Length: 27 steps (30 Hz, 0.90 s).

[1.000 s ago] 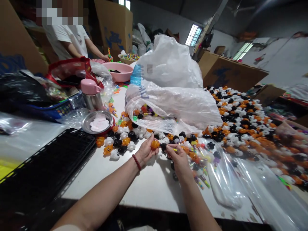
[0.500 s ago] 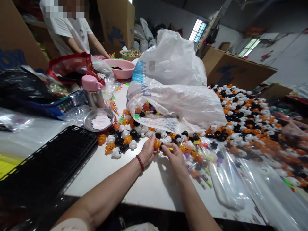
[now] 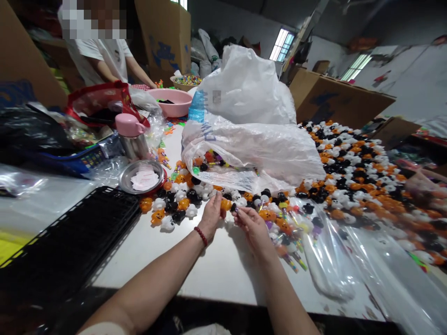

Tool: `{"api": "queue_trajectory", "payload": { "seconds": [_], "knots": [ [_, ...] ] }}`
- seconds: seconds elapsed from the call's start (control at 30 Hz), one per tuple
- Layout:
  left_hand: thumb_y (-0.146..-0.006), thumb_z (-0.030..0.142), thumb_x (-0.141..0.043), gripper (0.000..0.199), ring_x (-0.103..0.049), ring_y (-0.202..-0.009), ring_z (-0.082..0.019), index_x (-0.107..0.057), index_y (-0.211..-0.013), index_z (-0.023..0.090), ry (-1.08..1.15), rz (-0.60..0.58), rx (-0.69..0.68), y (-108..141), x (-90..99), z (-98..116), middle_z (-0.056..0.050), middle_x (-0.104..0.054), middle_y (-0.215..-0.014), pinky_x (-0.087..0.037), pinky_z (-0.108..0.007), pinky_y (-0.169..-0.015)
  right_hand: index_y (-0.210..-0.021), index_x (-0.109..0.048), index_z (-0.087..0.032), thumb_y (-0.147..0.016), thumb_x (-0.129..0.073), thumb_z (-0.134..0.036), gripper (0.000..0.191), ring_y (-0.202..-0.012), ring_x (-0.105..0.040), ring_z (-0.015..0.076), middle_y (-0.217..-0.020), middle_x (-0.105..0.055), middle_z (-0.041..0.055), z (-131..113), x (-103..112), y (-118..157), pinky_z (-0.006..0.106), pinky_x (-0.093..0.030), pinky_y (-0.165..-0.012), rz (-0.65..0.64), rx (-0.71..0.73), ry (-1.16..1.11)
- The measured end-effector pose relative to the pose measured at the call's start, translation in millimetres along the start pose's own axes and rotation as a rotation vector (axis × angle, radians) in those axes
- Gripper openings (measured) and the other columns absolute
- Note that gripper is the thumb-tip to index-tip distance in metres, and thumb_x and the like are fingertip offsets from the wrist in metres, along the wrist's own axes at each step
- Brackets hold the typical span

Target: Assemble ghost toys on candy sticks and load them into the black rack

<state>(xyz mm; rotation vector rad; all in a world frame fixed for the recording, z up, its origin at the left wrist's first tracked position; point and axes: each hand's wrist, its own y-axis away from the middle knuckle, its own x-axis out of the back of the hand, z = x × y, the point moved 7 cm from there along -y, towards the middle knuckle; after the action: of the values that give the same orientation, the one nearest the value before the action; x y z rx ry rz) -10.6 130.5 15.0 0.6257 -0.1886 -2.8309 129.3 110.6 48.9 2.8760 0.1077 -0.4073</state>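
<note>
My left hand point(image 3: 211, 217), a red bead bracelet at its wrist, is closed on an orange pumpkin-shaped plastic piece point(image 3: 226, 205) held just over the white table. To its right, my right hand point(image 3: 254, 227) pinches a small black piece point(image 3: 234, 208) between thumb and fingertips. A narrow gap shows between the pumpkin and the black piece. Beyond both hands lies a row of orange, white and black figure pieces point(image 3: 183, 204). By my right hand are colourful sticks with figure tops point(image 3: 284, 226), partly under clear plastic bags.
A big white plastic sack point(image 3: 251, 144) lies open-mouthed ahead. Figure pieces heap up at right point(image 3: 352, 172). Clear bags point(image 3: 328, 265) cover the right front. At left are a black crate point(image 3: 80, 232), a metal bowl of paper slips point(image 3: 126, 182) and a pink-lidded flask point(image 3: 130, 125). A co-worker point(image 3: 104, 58) stands behind.
My hands have drawn slightly apart, widening the gap between pumpkin and black piece. The yellow stick end seen by my right fingers no longer shows. The view has shifted slightly.
</note>
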Motion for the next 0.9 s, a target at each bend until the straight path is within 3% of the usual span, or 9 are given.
{"api": "queue_trajectory", "payload": {
  "seconds": [0.23, 0.33, 0.4, 0.47, 0.57, 0.63, 0.73, 0.8, 0.9],
  "knots": [
    [-0.089, 0.072, -0.039, 0.055, -0.038, -0.047, -0.009, -0.048, -0.074, 0.019, -0.191, -0.137, -0.079, 1.8, -7.6, -3.0, 0.005, -0.044, -0.056, -0.031, -0.022, -0.046, -0.088, -0.067, -0.018, -0.072, -0.079, -0.047, 0.035, -0.067, -0.06, 0.0124, -0.075, -0.068, 0.0002, -1.3, 9.8, 1.1, 0.025, -0.046, -0.066, 0.019, 0.114, 0.215],
    [-0.095, 0.064, -0.029, 0.053, -0.048, -0.058, -0.013, -0.055, -0.084, 0.02, -0.347, -0.043, -0.161, 3.2, -0.7, 3.7, 0.001, -0.053, -0.067, -0.039, -0.025, -0.054, -0.092, -0.066, -0.019, -0.075, -0.075, -0.052, 0.038, -0.068, -0.06, 0.0147, -0.077, -0.068, 0.0016, -14.0, 21.3, 4.7, 0.026, -0.046, -0.064, 0.053, 0.168, 0.353],
    [-0.099, 0.053, -0.031, 0.043, -0.057, -0.077, -0.017, -0.058, -0.092, 0.02, -0.564, 0.036, -0.319, 3.8, 4.1, 19.3, -0.003, -0.06, -0.083, -0.046, -0.03, -0.071, -0.098, -0.065, -0.019, -0.079, -0.069, -0.055, 0.041, -0.07, -0.06, 0.0173, -0.081, -0.068, 0.0033, -35.5, 44.4, 4.1, 0.03, -0.047, -0.065, 0.176, 0.248, 0.459],
    [-0.099, 0.039, -0.04, 0.027, -0.056, -0.099, -0.021, -0.059, -0.102, 0.02, -0.851, 0.076, -0.521, 5.5, 2.9, 37.0, -0.007, -0.062, -0.102, -0.044, -0.036, -0.09, -0.101, -0.065, -0.019, -0.083, -0.061, -0.055, 0.04, -0.078, -0.061, 0.0213, -0.089, -0.068, 0.0064, -66.8, 71.8, 1.7, 0.036, -0.049, -0.073, 0.346, 0.413, 0.651],
    [-0.093, 0.026, -0.052, 0.025, -0.049, -0.113, -0.027, -0.057, -0.117, 0.021, -1.251, 0.122, -0.633, 3.0, 1.5, 48.2, -0.01, -0.056, -0.125, -0.042, -0.042, -0.098, -0.098, -0.069, -0.015, -0.085, -0.056, -0.05, 0.04, -0.106, -0.056, 0.031, -0.109, -0.064, 0.0159, -108.0, 87.8, -5.5, 0.05, -0.042, -0.096, 0.537, 0.728, 1.061],
    [-0.09, 0.022, -0.055, 0.029, -0.049, -0.111, -0.028, -0.057, -0.118, 0.022, -1.431, 0.11, -0.596, -1.4, 1.6, 46.4, -0.011, -0.055, -0.125, -0.045, -0.042, -0.092, -0.101, -0.068, -0.013, -0.086, -0.054, -0.045, 0.039, -0.114, -0.052, 0.0329, -0.116, -0.061, 0.0196, -116.5, 74.2, -18.2, 0.052, -0.038, -0.102, 0.512, 0.866, 1.23],
    [-0.089, 0.018, -0.053, 0.025, -0.051, -0.107, -0.028, -0.058, -0.113, 0.021, -1.552, 0.048, -0.559, -4.8, -1.1, 39.6, -0.01, -0.058, -0.115, -0.047, -0.04, -0.086, -0.111, -0.065, -0.013, -0.092, -0.048, -0.034, 0.033, -0.113, -0.055, 0.0276, -0.117, -0.063, 0.0173, -105.4, 18.7, -47.4, 0.044, -0.041, -0.102, 0.199, 0.958, 1.292],
    [-0.088, 0.016, -0.053, 0.023, -0.052, -0.105, -0.028, -0.058, -0.111, 0.021, -1.565, 0.034, -0.544, -5.7, -1.7, 35.7, -0.011, -0.058, -0.11, -0.047, -0.04, -0.086, -0.114, -0.064, -0.014, -0.094, -0.046, -0.028, 0.031, -0.11, -0.057, 0.0247, -0.116, -0.065, 0.0151, -91.5, -29.9, -70.9, 0.039, -0.043, -0.1, -0.029, 0.95, 1.338],
    [-0.087, 0.016, -0.054, 0.021, -0.055, -0.098, -0.027, -0.058, -0.108, 0.019, -1.488, 0.026, -0.525, -7.0, -0.5, 31.8, -0.011, -0.058, -0.105, -0.047, -0.041, -0.085, -0.119, -0.063, -0.015, -0.094, -0.043, -0.02, 0.032, -0.111, -0.057, 0.0238, -0.12, -0.066, 0.0127, -71.5, -90.3, -116.4, 0.035, -0.042, -0.099, -0.206, 0.798, 1.54]
  ]
}}
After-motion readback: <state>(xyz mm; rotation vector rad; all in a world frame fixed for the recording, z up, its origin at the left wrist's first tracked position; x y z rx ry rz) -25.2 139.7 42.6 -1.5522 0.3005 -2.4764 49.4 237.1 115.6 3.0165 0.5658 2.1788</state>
